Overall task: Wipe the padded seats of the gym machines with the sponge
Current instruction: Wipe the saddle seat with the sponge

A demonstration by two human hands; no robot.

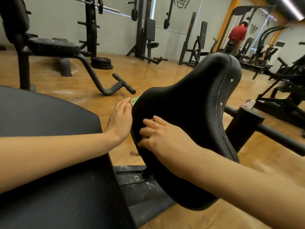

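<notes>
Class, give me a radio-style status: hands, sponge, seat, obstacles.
Left hand flat against seat edge. Right hand curled on sponge, barely visible, pressed to seat. No obstacles seen.

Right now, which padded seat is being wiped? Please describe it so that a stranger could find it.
Start at the large flat black pad in the lower left foreground. Just to its right stands a black saddle-shaped leather seat, tilted, on a black post. Unlike the flat benches around, it narrows to a rounded nose with white stitching, and both hands touch it.

Single head-worn wide-angle view, looking forward and down, close over the padded seat (194, 113) and both forearms; gym floor (148, 75) recedes behind.
</notes>
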